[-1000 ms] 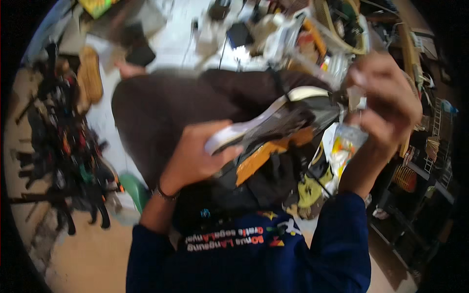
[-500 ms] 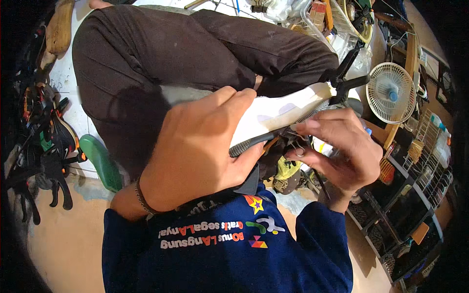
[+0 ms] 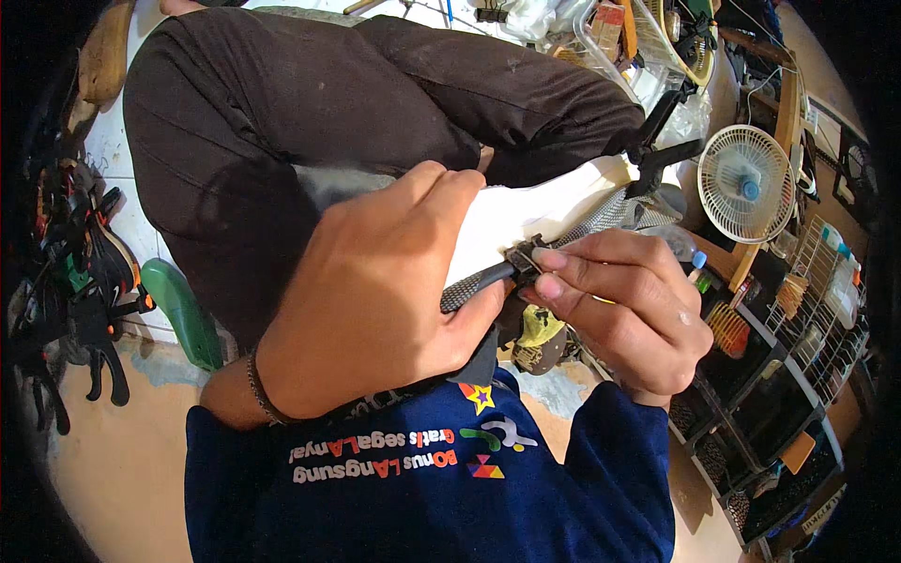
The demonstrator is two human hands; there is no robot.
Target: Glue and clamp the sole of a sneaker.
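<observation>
A shoe upper of grey mesh with a white sole-shaped piece on top lies across my lap. My left hand is closed around its near end, fingers over the white piece and thumb beneath the mesh edge. A small black binder clip sits at the near edge of the mesh, beside my left thumb. My right hand pinches this clip between thumb and fingertips. At the far right end of the white piece, a black spring clamp is fastened. My left palm hides part of the shoe.
At the left, a green shoe last lies near a pile of black clamps. On the right stand a white fan, a plastic bottle and a wire rack. A clear basket is at top right.
My right hand has brought the binder clip against the mesh edge; earlier it held it lower and apart, blurred by motion. My left hand keeps its grip.
</observation>
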